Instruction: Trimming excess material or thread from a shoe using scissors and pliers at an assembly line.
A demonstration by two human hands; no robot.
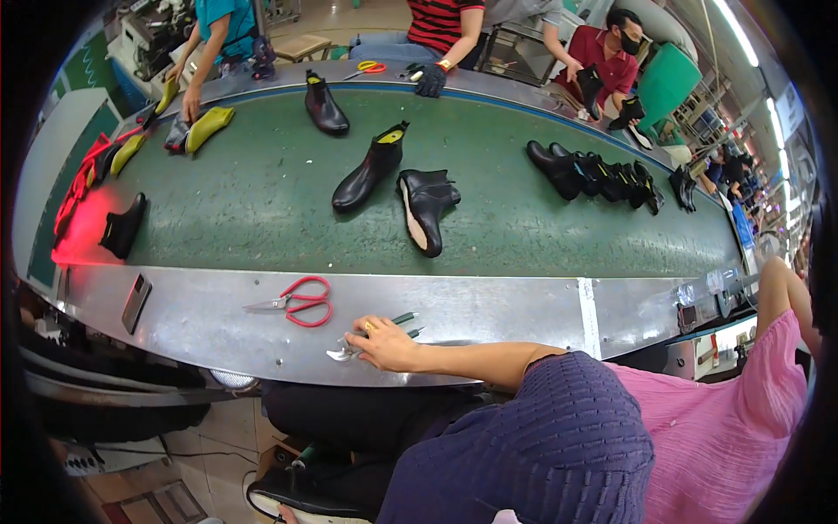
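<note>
Half-hiding green-handled tool (406, 318), right hand (384, 346) partly curled around it; left hand unseen, grip unknown.

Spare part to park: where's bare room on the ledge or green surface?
Ledge: bare between dark device and red-handled scissors; also from green-handled tool to white strip, above the forearm. Green surface: bare between middle boots and boot row at right. Crowded: around the hand, that row, upper-left shoes.
</note>
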